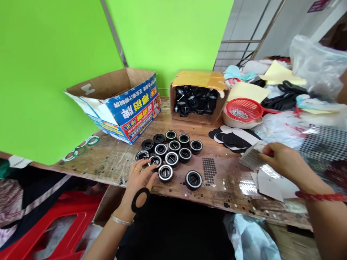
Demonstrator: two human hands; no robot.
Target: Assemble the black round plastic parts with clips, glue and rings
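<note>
Several round black wheel-like parts [172,159], many with a pale ring on top, stand grouped on the wooden table. My left hand [138,177] is at the near left of this group, its fingers apart and curved, the tips at one of the parts. A flat black ring [140,199] rests against the base of my left thumb; how it stays there I cannot tell. Over on the right, my right hand [276,157] pinches a pale grey sheet [252,157]. One wheel-like part [193,180] stands apart, beside a sheet of small dark dots [209,170].
A blue printed carton [130,112] stands at back left. Another carton [173,104] lies open toward me, filled with black parts. A red basket [244,108], black and white insole-shaped pieces [233,139] and plastic bags crowd the right. Green rings [80,151] lie far left.
</note>
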